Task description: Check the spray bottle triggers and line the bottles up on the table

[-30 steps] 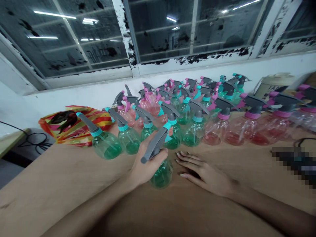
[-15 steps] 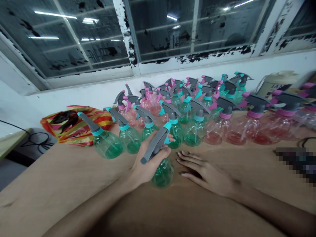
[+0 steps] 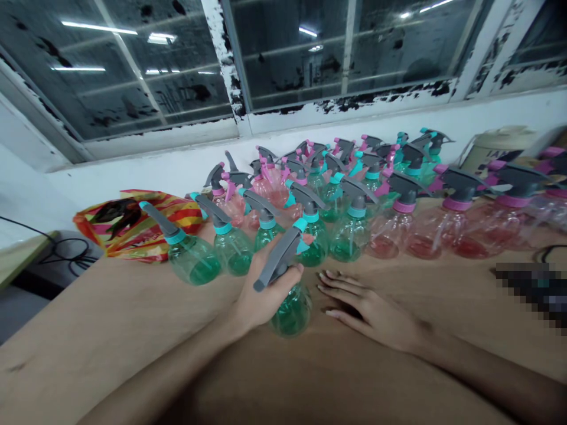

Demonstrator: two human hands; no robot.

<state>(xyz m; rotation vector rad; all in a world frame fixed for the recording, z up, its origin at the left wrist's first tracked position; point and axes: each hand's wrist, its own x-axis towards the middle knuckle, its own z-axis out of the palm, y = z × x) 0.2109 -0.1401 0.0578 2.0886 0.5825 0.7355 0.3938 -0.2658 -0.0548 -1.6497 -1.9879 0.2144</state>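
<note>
My left hand (image 3: 261, 295) is wrapped round the neck of a green spray bottle (image 3: 290, 316) standing on the wooden table (image 3: 146, 342). Its grey spray head with a turquoise nozzle slants up over the hand, and the fingers on the far side are partly hidden. Palm down on the table, my right hand (image 3: 376, 313) lies with its fingers stretched out, just right of the held bottle and not touching it. Directly behind the hands stands a row of green spray bottles, among them one at the left end (image 3: 195, 262) and one near the middle (image 3: 349, 242).
Pink spray bottles (image 3: 425, 239) continue the row rightward, with several more bottles behind. A striped plastic bag (image 3: 146, 236) lies at the back left, near a black cable (image 3: 73, 257). At the back right is a beige container (image 3: 500, 147); a blurred dark object (image 3: 535, 289) sits at right.
The fingertips of my left hand at the nozzle have shifted slightly and show less now. The held bottle and my right hand stay in place.
</note>
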